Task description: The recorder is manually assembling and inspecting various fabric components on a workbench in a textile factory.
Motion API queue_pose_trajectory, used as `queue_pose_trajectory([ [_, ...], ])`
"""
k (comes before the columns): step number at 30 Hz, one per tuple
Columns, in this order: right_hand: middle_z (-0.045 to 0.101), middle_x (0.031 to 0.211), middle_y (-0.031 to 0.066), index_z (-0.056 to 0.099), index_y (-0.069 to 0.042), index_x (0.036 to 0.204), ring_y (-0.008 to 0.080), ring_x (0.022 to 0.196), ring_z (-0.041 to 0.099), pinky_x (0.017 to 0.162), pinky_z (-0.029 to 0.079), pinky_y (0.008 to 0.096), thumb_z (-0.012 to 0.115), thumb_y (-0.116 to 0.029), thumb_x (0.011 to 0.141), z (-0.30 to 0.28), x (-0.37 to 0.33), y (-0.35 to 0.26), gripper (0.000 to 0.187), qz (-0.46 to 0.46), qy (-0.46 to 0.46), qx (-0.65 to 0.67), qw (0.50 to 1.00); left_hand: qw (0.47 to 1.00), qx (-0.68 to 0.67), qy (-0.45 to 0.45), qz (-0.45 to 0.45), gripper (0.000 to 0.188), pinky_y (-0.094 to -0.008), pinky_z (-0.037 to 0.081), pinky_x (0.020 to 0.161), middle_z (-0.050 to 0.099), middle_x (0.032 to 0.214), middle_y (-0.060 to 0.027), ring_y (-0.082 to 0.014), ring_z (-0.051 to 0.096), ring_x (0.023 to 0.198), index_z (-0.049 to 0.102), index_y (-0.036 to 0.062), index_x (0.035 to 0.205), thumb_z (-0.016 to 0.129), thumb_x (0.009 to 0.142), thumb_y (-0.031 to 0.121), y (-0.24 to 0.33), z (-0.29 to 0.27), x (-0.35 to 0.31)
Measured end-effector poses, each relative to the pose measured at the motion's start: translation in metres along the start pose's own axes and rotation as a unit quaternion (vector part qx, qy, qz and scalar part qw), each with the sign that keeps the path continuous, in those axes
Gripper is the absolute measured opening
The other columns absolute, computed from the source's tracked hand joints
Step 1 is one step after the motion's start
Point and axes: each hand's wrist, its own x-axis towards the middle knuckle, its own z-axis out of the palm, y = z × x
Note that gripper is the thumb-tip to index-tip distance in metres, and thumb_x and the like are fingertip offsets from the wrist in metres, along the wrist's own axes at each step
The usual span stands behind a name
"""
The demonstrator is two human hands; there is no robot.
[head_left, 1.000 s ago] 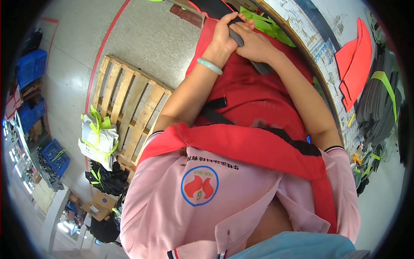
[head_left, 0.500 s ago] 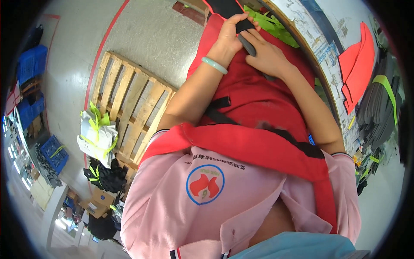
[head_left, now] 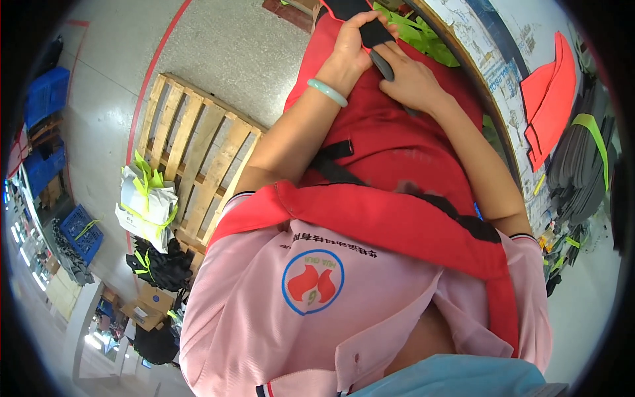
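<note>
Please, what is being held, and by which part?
The left hand holds a black, red-edged strip near its visible end; whether the right hand grips it cannot be told.

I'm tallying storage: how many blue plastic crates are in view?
3 clearly visible, toward the left edge: upper blue plastic crate, middle crate, lower crate. Others may be hidden.

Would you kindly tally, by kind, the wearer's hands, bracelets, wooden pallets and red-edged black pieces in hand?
Hands (left hand, right hand): 2
Bracelet: 1
Wooden pallet: 1
Red-edged black piece: 1
Total: 5
</note>
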Motion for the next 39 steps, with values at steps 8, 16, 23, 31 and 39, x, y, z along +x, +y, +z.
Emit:
queue_pose_trajectory([
  [8, 0.048, 0.133, 0.0118, 0.046, -0.011, 0.123, 0.037, 0.098, 0.06, 0.078, 0.049, 0.0466, 0.058, -0.019, 0.072, -0.004, 0.019, 0.0, 0.053, 0.041, -0.092, -0.045, 0.994, 0.999, -0.022, 0.01, -0.023, 0.012, -0.0467, 0.053, 0.079, 0.059, 0.077, -0.0098, -0.0273, 0.059, 0.077, 0.056, 0.0022, 0.085, 0.059, 0.085, 0.014, 0.006, 0.006, -0.001],
  [16, 0.037, 0.145, 0.0089, 0.039, -0.018, 0.137, 0.0359, 0.106, 0.058, 0.083, 0.049, 0.0468, 0.058, -0.014, 0.068, 0.0, 0.022, 0.004, 0.071, 0.009, 0.022, -0.049, 0.999, 0.999, -0.017, 0.001, -0.029, 0.021, -0.0467, 0.052, 0.084, 0.06, 0.085, -0.012, -0.0316, 0.06, 0.086, 0.055, -0.0002, 0.092, 0.058, 0.088, 0.021, -0.003, 0.007, -0.003],
  [23, 0.043, 0.141, 0.0071, 0.049, -0.017, 0.129, 0.0324, 0.109, 0.058, 0.085, 0.05, 0.0447, 0.057, -0.016, 0.071, 0.0, -0.019, 0.005, 0.059, -0.021, 0.028, -0.046, 0.998, 1.0, 0.0, 0.014, -0.005, 0.021, -0.0491, 0.052, 0.084, 0.061, 0.088, -0.0139, -0.0347, 0.062, 0.091, 0.054, 0.0003, 0.098, 0.059, 0.089, 0.019, 0.002, 0.009, -0.007],
  [31, 0.054, 0.125, 0.0117, 0.045, -0.017, 0.128, 0.0378, 0.098, 0.06, 0.081, 0.05, 0.0459, 0.059, -0.016, 0.072, -0.013, 0.024, -0.013, 0.058, 0.01, -0.08, -0.093, 0.992, 0.998, -0.031, -0.042, -0.031, 0.014, -0.0465, 0.048, 0.091, 0.059, 0.084, -0.0105, -0.027, 0.058, 0.084, 0.054, -0.0006, 0.089, 0.056, 0.088, 0.014, 0.009, -0.001, -0.003],
  [39, 0.046, 0.138, 0.0024, 0.042, -0.023, 0.138, 0.0325, 0.095, 0.063, 0.073, 0.052, 0.0436, 0.056, -0.005, 0.078, 0.002, 0.005, 0.006, 0.064, -0.077, 0.061, -0.11, 0.989, 0.997, -0.052, -0.035, -0.049, 0.02, -0.0471, 0.049, 0.088, 0.06, 0.084, -0.0123, -0.0302, 0.059, 0.083, 0.054, 0.0003, 0.09, 0.057, 0.089, 0.02, 0.007, 0.004, -0.008],
])
